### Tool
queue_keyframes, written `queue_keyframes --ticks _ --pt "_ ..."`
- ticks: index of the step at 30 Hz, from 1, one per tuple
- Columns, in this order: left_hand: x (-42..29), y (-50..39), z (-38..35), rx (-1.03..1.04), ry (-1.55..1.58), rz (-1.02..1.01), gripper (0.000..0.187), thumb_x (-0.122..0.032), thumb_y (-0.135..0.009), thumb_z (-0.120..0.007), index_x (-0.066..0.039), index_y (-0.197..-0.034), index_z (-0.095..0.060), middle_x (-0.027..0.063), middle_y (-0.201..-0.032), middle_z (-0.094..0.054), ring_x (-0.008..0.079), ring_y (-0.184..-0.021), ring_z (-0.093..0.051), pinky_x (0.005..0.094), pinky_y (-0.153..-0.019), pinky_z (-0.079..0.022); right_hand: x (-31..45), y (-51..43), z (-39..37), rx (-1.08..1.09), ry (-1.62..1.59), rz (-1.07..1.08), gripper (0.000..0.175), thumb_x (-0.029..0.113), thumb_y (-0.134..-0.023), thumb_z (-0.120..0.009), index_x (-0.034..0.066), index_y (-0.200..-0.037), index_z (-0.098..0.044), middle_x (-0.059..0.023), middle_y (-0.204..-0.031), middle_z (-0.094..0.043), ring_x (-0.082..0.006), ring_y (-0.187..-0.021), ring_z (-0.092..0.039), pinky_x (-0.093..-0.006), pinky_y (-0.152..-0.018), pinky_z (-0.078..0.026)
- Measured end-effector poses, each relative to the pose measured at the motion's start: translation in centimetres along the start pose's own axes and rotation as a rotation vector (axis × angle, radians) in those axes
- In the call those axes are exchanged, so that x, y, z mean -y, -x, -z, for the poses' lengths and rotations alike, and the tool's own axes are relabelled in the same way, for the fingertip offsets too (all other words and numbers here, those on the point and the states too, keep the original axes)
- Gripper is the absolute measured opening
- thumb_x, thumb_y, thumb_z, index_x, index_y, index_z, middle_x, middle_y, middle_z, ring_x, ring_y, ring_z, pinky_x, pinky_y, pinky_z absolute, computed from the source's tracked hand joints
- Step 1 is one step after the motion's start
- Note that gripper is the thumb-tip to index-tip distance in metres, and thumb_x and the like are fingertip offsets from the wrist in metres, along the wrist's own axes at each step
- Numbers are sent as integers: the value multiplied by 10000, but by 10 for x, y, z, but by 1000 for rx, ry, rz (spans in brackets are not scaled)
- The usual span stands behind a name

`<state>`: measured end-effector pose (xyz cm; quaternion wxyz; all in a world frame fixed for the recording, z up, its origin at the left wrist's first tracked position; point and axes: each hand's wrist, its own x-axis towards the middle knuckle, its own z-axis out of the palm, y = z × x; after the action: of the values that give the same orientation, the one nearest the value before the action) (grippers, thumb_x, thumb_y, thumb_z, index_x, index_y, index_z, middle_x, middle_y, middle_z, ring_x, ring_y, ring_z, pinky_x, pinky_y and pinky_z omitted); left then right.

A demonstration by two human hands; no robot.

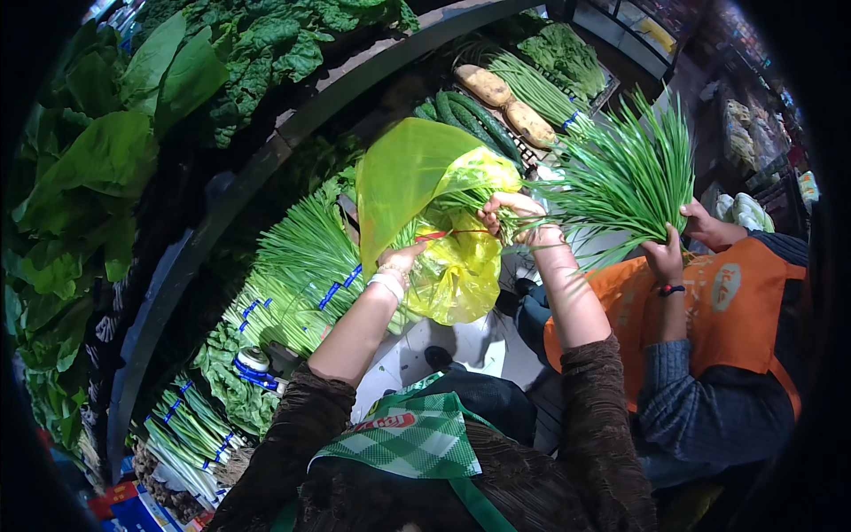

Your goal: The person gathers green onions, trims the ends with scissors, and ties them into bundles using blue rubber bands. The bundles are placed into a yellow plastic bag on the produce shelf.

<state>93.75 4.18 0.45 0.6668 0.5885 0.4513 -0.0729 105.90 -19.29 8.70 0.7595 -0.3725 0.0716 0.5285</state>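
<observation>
A yellow translucent plastic bag [405, 166] spreads in front of me, its lower part crumpled and hanging. My left hand [401, 258] grips the near side of this bag. In my right hand [515, 211] is a bunch of thin green stems [465, 197], held near the cut ends. The bunch's other end reaches into the bag, and its leaves are mostly hidden by the plastic. A red strip [432, 236] crosses the bag between my hands. Left of my left hand lie long green garlic chives [309, 236] in blue-taped bundles.
At right, a person in an orange apron [725, 312] holds a large bunch of chives [631, 173] close to my right arm. Cucumbers [475, 123], pale brown tubers [508, 103] and green beans [532, 76] lie ahead. A dark curved shelf edge [266, 156] runs along the left, beside leafy greens [279, 60].
</observation>
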Motion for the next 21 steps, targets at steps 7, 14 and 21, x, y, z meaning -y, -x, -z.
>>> queue_keyframes --ticks 7,14,21 --pt "-12 83 -12 -629 -909 -948 723 -338 -674 -782 93 -1188 -514 282 -1281 -435 374 -1258 -345 447 -1082 -230 -28 -12 1 -133 -60 22 102 33 -757 -607 -38 -827 -588 -111 -775 -605 -140 -594 -558 -243 -524 -483" --pt "-46 103 -11 98 -902 -1391 732 -67 -636 -723 -72 -1306 -429 156 -1288 -436 341 -1249 -365 446 -1062 -304 -57 -8 -26 -42 514 153 119 67 -700 -644 -5 -795 -642 -77 -659 -613 -153 -560 -584 -257 -507 -476" --pt "-64 76 -8 186 -1258 -1897 676 -189 -623 -711 -238 -1272 -528 34 -1375 -430 249 -1257 -390 437 -1086 -247 -80 14 -72 -296 1218 248 672 348 -596 -744 -56 -1111 -591 -241 -1019 -627 -317 -1001 -615 -340 -886 -484"
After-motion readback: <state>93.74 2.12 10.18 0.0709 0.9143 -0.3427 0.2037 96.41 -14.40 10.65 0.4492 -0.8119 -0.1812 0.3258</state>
